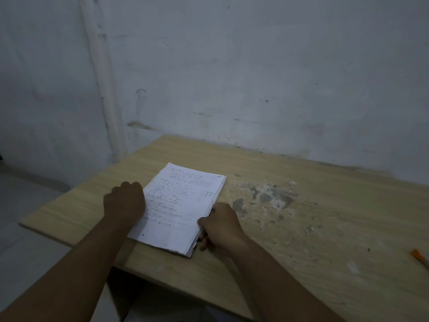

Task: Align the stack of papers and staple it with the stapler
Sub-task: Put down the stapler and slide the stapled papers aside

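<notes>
squaring the stack of papers [183, 205] is the step in hand, as i judge it. the stack lies flat on the bench [301, 228], close to its near left corner, turned a little so its long side runs away to the right. its right edge and near right corner look ragged, with lower sheets fanned out past the top page, so it is not yet true.

the right hand [220, 226] grasps that right edge low down, thumb on the top sheet and fingers [203, 243] tucked under the pile. the left hand [125, 201] sits knuckles up on the left edge, fingers curled beneath it; i cannot tell whether it pinches the sheets or only weighs on them.

to do this well, i would lift the pile with both hands, hold it loosely upright, and tap a long edge and then a short edge on the bench, letting the sheets drop level. a tight grip will lock the fanned sheets where they are. once square, keep one corner pinched so nothing slips.

the bench top to the right of the stack is scarred and flaky, so tapping is better done on the smooth part near the left. no stapler shows anywhere in view. an orange thing [417, 255] lies at the far right edge of the bench, too cut off to name.
</notes>
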Tool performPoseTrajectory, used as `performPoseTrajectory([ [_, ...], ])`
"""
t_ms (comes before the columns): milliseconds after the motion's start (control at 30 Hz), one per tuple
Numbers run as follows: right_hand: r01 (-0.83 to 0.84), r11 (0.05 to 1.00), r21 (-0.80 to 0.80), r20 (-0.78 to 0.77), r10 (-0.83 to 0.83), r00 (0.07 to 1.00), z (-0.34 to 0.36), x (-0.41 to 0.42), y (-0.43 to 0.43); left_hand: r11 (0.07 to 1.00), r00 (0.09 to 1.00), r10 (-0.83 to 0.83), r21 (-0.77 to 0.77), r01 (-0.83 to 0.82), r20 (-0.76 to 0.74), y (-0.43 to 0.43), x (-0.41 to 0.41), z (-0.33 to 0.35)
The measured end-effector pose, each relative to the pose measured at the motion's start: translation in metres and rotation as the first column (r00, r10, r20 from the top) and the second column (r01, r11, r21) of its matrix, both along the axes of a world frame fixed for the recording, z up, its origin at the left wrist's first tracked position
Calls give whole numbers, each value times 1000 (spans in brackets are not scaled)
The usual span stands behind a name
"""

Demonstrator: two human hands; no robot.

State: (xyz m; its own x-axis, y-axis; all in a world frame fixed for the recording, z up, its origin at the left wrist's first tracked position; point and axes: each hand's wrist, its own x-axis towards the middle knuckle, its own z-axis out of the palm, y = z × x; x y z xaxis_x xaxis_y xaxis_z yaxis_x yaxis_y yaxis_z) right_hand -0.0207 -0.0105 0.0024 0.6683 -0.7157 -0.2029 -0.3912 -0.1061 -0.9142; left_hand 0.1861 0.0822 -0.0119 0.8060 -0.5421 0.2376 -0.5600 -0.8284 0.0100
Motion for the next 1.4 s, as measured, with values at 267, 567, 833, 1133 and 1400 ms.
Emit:
performPoseTrajectory([
  [267,64,998,-11,-10,-64,998,5,-20,-15,994,991,-99,-36,102,93,-16,-22,2],
  [567,299,951,-76,34,-298,954,9,-87,-55,858,915,-392,-320,401,97,-68,-96,9],
  [833,475,822,-313,77,-477,876,0,-169,-90,685,755,-655,-389,615,41,-123,-196,20],
  [1133,481,667,-569,-39,-606,794,-12,-258,-120,594,600,-794,-341,728,-100,-174,-276,9],
  [1400,326,380,-865,-118,-787,605,-18,-321,-141,600,558,-797,-192,777,-231,-204,-306,-6],
])
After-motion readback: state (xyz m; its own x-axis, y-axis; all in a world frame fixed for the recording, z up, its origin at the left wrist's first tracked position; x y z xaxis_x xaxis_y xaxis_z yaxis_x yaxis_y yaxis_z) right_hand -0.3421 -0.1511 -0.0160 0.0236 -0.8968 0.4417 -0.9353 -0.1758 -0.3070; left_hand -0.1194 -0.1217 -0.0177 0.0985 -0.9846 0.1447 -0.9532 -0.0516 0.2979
